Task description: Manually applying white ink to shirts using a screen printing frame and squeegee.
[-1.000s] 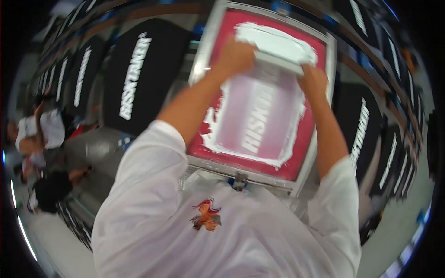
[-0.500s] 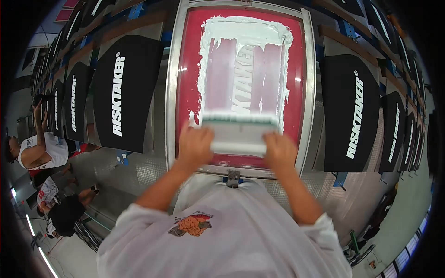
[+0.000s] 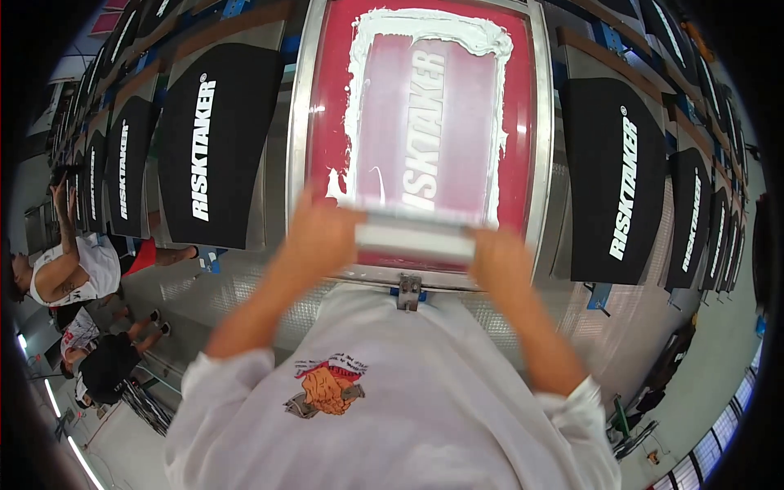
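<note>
Both my hands grip a pale squeegee [image 3: 415, 238] by its two ends, low over the near part of a screen-printing screen. My left hand [image 3: 322, 234] is closed round its left end, and my right hand [image 3: 502, 260] round its right end; both are smeared by motion. The screen has a metal frame [image 3: 539, 122] and a red surround [image 3: 328, 90]. Thick white ink [image 3: 445, 26] lies along the far end and both sides of the pinkish mesh [image 3: 469, 122]. Light lettering shows through the mesh. The squeegee's lower edge is hidden.
A metal clamp [image 3: 409, 291] holds the screen's near edge, close to my shirt. Black printed fabric pieces lie on boards at left [image 3: 214, 147] and right [image 3: 616, 171], with more beyond. Two people, one in a white top [image 3: 82, 265], are at far left.
The squeegee is closer to the near clamp and tilted differently, its green edge no longer showing. White streaks across the mesh are mostly gone, leaving the lettering clearer. The view has shifted slightly.
</note>
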A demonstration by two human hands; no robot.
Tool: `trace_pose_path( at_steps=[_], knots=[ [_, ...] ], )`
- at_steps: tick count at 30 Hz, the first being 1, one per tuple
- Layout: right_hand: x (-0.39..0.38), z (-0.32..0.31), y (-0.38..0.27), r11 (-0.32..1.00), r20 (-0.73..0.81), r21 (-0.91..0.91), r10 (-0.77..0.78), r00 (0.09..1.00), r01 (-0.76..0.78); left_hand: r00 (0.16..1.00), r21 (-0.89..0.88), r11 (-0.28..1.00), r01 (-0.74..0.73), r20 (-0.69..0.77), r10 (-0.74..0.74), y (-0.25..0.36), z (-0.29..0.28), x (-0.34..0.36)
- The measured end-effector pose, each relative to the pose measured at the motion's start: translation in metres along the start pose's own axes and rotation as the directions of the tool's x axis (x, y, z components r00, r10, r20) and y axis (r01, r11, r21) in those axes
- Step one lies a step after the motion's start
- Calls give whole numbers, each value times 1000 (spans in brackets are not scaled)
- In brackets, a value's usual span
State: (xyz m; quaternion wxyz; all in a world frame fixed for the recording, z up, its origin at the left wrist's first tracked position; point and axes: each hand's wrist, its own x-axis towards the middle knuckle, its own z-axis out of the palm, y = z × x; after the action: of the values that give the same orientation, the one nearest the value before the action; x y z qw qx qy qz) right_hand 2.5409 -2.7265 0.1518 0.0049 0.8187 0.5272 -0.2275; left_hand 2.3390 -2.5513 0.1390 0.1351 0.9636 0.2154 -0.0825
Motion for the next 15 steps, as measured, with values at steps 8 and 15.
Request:
trace_pose_path(
  at_steps=[8, 15],
  knots=[
    [85, 25, 34, 982, -603, -111, -189, 775, 152, 808, -52, 990, -134, -583, 79, -28, 49, 73],
    [285, -118, 63, 965, -321, -264, -90, 943, 2, 960, -6, 974, 225, -170, -223, -96, -77, 272]
  ],
)
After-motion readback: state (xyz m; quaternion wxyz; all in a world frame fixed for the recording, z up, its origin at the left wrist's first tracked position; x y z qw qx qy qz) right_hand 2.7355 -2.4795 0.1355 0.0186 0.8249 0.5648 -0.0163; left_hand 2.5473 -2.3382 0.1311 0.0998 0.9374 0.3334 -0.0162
